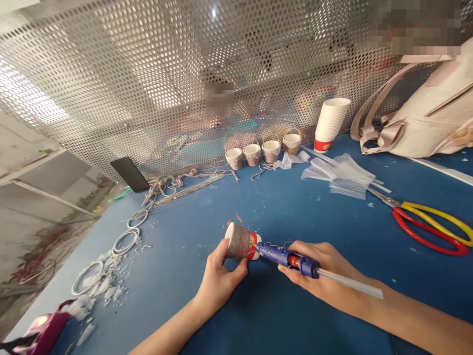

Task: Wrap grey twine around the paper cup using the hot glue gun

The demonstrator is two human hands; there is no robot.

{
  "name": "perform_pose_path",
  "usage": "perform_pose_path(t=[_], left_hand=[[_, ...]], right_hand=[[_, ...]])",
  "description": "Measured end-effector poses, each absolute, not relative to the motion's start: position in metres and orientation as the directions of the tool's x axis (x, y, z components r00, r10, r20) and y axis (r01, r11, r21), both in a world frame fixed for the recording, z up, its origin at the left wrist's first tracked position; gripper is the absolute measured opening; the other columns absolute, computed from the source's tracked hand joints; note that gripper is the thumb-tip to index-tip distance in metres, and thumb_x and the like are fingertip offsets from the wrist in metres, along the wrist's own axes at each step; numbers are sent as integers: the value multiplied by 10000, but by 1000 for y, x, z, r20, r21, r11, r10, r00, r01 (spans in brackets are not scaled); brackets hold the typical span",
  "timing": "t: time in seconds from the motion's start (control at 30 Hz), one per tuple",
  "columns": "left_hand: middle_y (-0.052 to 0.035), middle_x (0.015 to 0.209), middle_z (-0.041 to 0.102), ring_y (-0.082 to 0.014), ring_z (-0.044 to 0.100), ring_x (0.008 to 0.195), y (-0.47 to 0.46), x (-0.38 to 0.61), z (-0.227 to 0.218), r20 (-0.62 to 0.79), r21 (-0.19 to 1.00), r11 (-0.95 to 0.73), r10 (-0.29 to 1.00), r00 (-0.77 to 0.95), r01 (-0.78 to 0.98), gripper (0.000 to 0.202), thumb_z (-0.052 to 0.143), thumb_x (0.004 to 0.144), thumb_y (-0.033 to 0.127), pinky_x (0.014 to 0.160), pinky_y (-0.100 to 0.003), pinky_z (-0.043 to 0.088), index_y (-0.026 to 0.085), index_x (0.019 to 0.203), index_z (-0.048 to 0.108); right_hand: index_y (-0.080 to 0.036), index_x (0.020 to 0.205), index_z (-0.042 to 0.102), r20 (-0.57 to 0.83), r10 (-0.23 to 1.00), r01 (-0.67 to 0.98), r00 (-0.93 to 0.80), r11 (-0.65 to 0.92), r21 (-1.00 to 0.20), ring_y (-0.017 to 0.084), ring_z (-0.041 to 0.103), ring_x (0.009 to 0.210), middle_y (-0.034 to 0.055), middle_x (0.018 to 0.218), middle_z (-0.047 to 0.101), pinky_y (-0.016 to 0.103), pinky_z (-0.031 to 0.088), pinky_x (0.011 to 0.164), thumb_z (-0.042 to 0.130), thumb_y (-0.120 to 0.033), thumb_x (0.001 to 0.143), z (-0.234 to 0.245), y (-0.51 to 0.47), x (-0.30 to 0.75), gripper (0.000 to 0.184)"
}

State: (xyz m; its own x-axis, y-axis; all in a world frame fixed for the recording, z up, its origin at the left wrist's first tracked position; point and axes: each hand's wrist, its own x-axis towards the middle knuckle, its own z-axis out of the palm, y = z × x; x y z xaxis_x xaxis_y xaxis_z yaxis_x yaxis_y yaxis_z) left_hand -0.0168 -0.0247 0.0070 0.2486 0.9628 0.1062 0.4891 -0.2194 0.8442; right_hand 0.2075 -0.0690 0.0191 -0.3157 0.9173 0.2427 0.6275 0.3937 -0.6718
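Note:
My left hand [221, 273] grips a paper cup [238, 241] that lies tilted on its side above the blue table. Brown-grey cord is wound round much of the cup, and a red printed band shows towards its right end. In my right hand [320, 266] is a blue glue gun [279, 254], its nozzle at the red band beside the cord. A clear glue stick [351, 283] sticks out of the back of the gun. Whether the nozzle touches the cup is hard to see.
Several small cord-wrapped cups [252, 155] with handles line the perforated metal screen [166, 88]. Right of them are stacked paper cups [330, 125], white mesh strips [343, 175], red-and-yellow scissors [432, 227] and a cream bag [432, 113]. Leftward lie a phone [130, 174], wires and white rings [125, 241].

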Motion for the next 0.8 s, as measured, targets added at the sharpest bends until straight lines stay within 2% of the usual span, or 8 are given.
perform_pose_path(t=[0.2,0.33,0.53,0.8], left_hand=[[-9,748,644,-169,574,698,-23,-22,3,80,879,-202,955,285,432,135,624,708,185,695,-242,469,183,840,653],[-30,837,677,-185,601,760,-21,-27,-3,58,917,-172,950,306,360,170,651,704,192,757,-254,478,183,873,668],[-39,865,669,-192,603,794,-19,-32,-9,64,918,-194,933,354,346,145,646,726,190,783,-272,488,181,871,660],[-46,871,668,-204,604,819,-18,-32,-8,29,929,-158,933,360,335,147,648,725,199,834,-301,491,171,868,670]], right_hand=[[-222,709,430,286,900,605,-330,434,-667,111,472,454,-16,600,552,232,312,447,469,-354,904,19,-72,207,239],[-222,706,437,255,915,612,-314,400,-682,112,475,452,-17,580,553,232,317,450,462,-368,912,19,-72,209,254],[-224,696,404,293,893,634,-342,449,-629,112,463,435,-27,565,526,237,287,445,469,-368,909,20,-73,210,265],[-231,714,402,204,910,627,-361,398,-669,121,497,466,-20,604,562,236,300,441,523,-338,888,20,-76,209,237]])
